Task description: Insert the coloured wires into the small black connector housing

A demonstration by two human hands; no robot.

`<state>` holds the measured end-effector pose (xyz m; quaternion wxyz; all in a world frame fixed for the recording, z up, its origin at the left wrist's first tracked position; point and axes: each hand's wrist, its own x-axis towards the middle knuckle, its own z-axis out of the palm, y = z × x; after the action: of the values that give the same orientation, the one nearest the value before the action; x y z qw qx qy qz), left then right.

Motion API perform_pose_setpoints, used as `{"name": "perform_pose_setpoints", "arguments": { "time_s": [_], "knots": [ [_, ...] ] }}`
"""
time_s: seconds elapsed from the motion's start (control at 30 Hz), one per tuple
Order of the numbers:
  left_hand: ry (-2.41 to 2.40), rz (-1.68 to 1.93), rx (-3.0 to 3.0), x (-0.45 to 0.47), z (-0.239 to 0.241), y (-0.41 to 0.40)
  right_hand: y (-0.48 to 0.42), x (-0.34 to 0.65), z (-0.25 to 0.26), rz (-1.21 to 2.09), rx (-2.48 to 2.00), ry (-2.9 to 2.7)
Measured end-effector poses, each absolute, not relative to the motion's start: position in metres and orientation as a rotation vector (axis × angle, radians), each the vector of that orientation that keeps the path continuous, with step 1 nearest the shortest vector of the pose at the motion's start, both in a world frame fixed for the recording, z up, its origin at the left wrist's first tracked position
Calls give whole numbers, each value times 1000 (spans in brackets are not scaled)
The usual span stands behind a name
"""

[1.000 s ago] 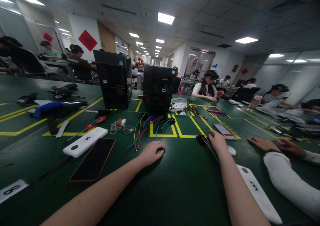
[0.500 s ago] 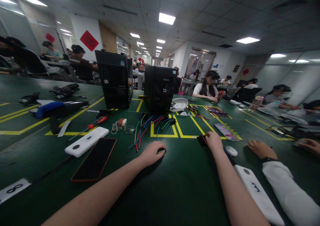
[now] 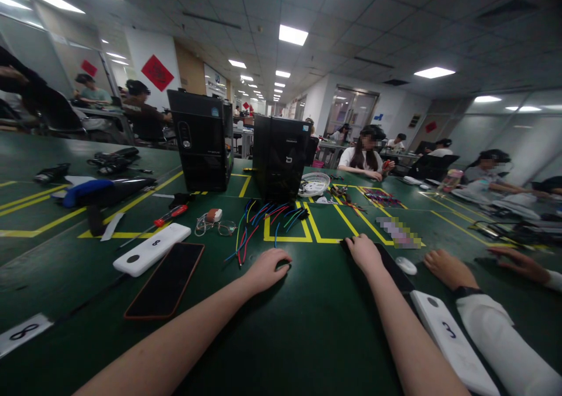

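My left hand (image 3: pixel 267 267) rests on the green table (image 3: pixel 307 326) with its fingers curled under and nothing visible in them. It lies just below a bunch of loose coloured wires (image 3: pixel 263 214). My right hand (image 3: pixel 364 252) lies further right, knuckles up, its fingers closed over a black connector (image 3: pixel 345 243) at the edge of a yellow-taped square. The wires of that connector are hidden under the hand. A dark flat strip (image 3: pixel 393 270) runs beside my right forearm.
Two black computer towers (image 3: pixel 204 138) (image 3: pixel 281 153) stand behind the wires. A white power bank (image 3: pixel 151 248), a black phone (image 3: pixel 167 279), glasses (image 3: pixel 215 225) and a red screwdriver (image 3: pixel 171 212) lie at left. A co-worker's hand (image 3: pixel 448 267) and another power bank (image 3: pixel 448 337) are at right.
My right hand has slid left and slightly nearer with the black connector, its coloured wires now hidden. The co-worker's far hand moved away to the right. My left hand stayed put.
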<state>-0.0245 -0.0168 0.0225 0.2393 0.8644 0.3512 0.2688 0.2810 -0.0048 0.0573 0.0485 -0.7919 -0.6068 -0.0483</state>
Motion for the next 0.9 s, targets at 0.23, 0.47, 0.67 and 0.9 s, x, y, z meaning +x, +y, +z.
{"name": "perform_pose_setpoints", "arguments": {
  "time_s": [0.23,0.47,0.67,0.9],
  "knots": [
    [1086,870,2315,-23,11,-10,-33,177,50,41,-1454,-2454],
    [1095,794,2395,-22,7,-5,-49,135,37,-42,-1252,-2382],
    [1115,769,2389,-22,8,-4,-48,134,30,67,-1231,-2273],
    [1104,825,2388,-23,4,-3,-53,143,51,13,-1262,-2236]
  ]
}}
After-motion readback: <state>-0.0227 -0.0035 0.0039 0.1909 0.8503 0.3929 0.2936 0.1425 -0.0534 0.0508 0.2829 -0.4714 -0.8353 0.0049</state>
